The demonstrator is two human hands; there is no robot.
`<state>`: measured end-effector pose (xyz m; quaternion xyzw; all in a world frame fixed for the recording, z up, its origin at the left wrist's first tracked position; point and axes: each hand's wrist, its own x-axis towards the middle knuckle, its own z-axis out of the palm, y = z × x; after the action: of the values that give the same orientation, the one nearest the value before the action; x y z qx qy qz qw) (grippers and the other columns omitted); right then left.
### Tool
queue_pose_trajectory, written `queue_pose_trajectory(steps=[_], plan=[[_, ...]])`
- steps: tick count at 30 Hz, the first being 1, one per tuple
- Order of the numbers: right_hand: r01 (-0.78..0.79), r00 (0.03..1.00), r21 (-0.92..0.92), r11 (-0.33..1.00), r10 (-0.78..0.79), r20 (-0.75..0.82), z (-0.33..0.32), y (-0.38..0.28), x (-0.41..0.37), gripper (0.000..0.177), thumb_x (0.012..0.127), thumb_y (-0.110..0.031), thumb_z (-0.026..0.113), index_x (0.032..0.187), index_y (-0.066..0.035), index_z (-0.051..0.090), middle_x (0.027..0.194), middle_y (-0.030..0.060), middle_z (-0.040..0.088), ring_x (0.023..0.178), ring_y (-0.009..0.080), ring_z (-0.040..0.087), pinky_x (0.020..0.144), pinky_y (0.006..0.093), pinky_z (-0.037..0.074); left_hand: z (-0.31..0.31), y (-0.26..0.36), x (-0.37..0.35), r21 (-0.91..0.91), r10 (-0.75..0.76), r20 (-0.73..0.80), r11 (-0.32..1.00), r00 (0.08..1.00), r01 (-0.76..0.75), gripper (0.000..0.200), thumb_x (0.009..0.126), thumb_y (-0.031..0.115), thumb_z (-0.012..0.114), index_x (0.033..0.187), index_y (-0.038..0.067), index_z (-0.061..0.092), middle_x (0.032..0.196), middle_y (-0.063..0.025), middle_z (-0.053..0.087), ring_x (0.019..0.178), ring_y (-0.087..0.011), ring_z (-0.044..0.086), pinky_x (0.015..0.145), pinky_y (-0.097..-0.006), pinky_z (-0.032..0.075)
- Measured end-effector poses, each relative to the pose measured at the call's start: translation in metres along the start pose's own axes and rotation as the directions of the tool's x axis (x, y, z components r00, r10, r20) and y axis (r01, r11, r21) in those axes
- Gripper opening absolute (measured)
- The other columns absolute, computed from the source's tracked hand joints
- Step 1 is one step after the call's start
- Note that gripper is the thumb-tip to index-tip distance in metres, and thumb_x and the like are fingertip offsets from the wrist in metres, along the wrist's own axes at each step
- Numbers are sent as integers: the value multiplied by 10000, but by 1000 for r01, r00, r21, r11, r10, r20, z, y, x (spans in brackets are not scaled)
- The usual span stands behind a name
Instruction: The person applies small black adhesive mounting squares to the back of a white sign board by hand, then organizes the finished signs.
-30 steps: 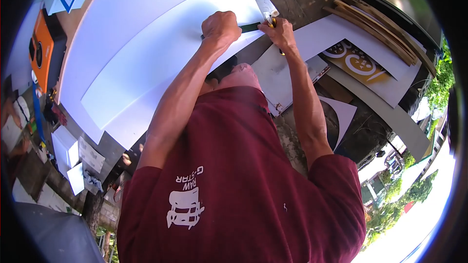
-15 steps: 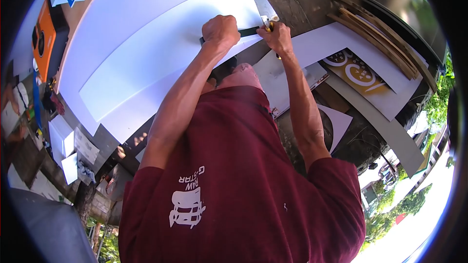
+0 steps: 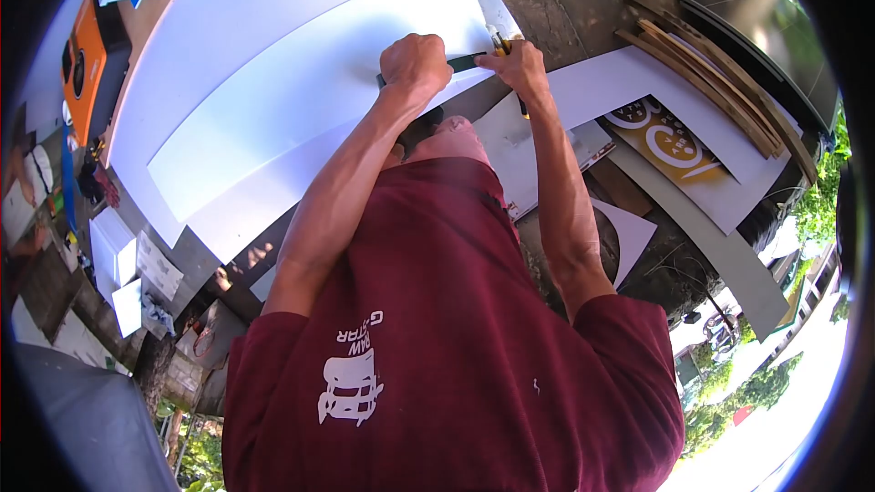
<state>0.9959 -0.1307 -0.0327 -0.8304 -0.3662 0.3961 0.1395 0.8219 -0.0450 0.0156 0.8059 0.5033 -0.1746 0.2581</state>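
Head view: our left hand [image 3: 416,64] partly covers a dark strip [image 3: 464,63]; we cannot tell its grip. Toward three o'clock, our right hand [image 3: 522,68] clamps a yellow cutter [image 3: 499,46].

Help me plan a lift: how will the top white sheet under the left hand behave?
The white sheet is probably light for its size: its edges look thin. Being long, it may flex if raised by one end. Its smooth-looking face might be slippery.
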Motion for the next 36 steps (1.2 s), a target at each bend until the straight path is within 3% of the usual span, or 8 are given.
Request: queue_pose_trajectory(steps=[8,11,17,18,22,26,29,36], plan=[[-119,990,-74,990,113,-81,22,10,-13,897,712,-744,685,1131,48,692,1050,276,708,1013,379,698,869,465,533,1,-1,0,9,2,-19,1000,1000,-2,223,786,324,791,917,144,802,861,-107,759,857,-290,734,757,-409,565],[-188,976,39,981,191,-102,32,4,-18,920,729,-779,624,1130,47,694,1060,292,702,1045,393,687,900,488,518,2,-2,-1,15,-1,-37,1000,999,2,232,785,337,792,922,150,802,864,-104,760,856,-290,733,762,-406,564],[-182,950,75,980,195,-243,28,25,-36,847,827,-704,574,1163,72,621,984,259,720,990,420,694,884,508,523,-11,-3,-1,-18,-11,67,1000,998,13,291,804,307,757,990,83,772,971,-158,751,942,-308,730,803,-400,573],[34,961,-13,999,-37,-274,26,31,-41,716,940,-613,514,1155,69,566,944,274,705,917,462,682,829,527,526,-11,-4,-2,-18,-14,62,1000,998,15,286,803,306,756,983,85,773,966,-156,752,938,-308,731,799,-400,573],[204,977,-34,978,-206,-63,19,29,-66,452,1034,-435,475,993,15,500,877,325,661,877,515,641,746,573,502,-9,-2,1,-23,-14,45,1000,999,15,263,793,291,749,958,88,775,947,-151,754,919,-311,733,789,-402,574],[122,989,-43,992,-118,86,21,9,-65,472,1034,-448,456,1069,22,483,893,317,675,902,505,650,785,581,500,-10,0,-1,-17,-5,26,1000,1000,6,242,776,248,729,949,85,774,940,-158,754,909,-320,735,793,-405,575],[150,989,-156,976,-151,7,29,1,-61,440,1041,-417,461,1024,22,482,824,302,677,859,472,677,755,558,513,-7,0,0,-1,-1,22,1000,1000,1,236,773,218,709,953,81,775,946,-171,752,912,-324,735,801,-405,575],[53,998,-206,977,-47,32,29,-23,-56,474,1028,-393,457,1101,69,536,995,337,678,976,504,656,884,575,496,3,-5,3,7,10,-70,1000,998,-9,231,765,321,769,881,124,799,824,-123,752,829,-310,731,750,-411,566]])
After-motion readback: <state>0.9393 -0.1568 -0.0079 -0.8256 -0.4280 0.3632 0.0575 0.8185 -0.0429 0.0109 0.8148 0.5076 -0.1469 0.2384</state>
